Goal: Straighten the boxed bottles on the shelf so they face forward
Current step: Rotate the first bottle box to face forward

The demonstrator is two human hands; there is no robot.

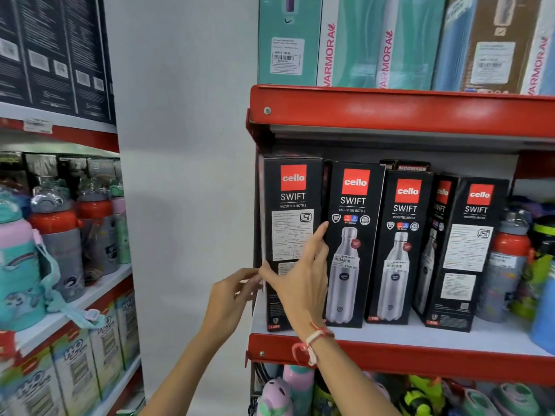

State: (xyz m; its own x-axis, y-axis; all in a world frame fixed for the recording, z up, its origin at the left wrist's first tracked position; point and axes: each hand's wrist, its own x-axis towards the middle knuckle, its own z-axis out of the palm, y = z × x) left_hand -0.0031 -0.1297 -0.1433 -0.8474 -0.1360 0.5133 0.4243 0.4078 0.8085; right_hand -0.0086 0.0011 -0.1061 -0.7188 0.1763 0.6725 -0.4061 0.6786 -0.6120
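Four black "cello SWIFT" boxed bottles stand in a row on a white shelf with a red rim [420, 355]. The leftmost box [292, 187] shows a printed label panel. The second box [354, 202] and third box [404, 211] show the bottle picture. The fourth box [474, 235] is turned at an angle, with its label side out. My right hand [300, 280] spans the leftmost box, thumb at its left edge and index finger at its right edge. My left hand [231, 295] pinches that box's left edge, low down.
Loose coloured bottles [507, 259] stand right of the fourth box. Teal boxes [354, 40] fill the shelf above, whose red rim hangs just over the box tops. More bottles [288, 391] sit below. A second shelf unit with children's bottles [57, 229] stands left, past a white wall.
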